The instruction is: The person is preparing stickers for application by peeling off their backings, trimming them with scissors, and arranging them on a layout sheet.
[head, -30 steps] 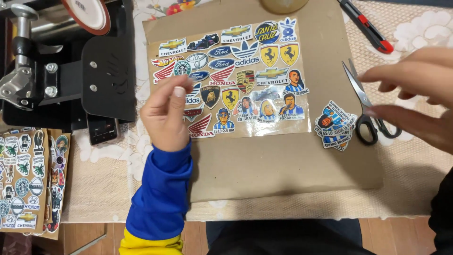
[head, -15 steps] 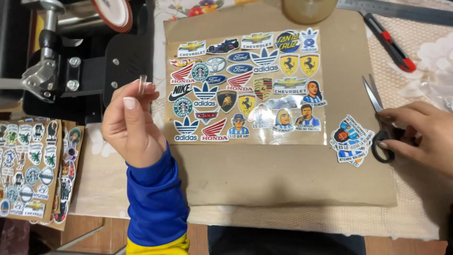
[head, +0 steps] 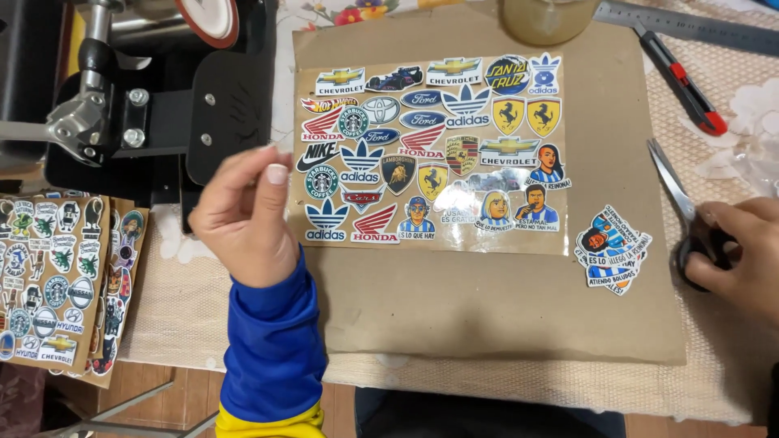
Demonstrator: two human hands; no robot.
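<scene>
Brown cardboard (head: pixel 487 308) carries a glossy sticker sheet (head: pixel 430 146), mostly uncut, beside a small pile of cut stickers (head: pixel 614 251). Left hand (head: pixel 243 215) hovers at the sheet's left edge, fingertips pinched, contents indiscernible; right hand (head: pixel 738 247) grips scissors (head: pixel 690 223) near the pile.

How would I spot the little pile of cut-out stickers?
Find the big brown cardboard sheet on the table. Near its right edge, beside the scissors under the right hand, lies the pile of cut-out stickers: loose, overlapping, mostly blue-white, unlike the flat sticker sheet.
</scene>
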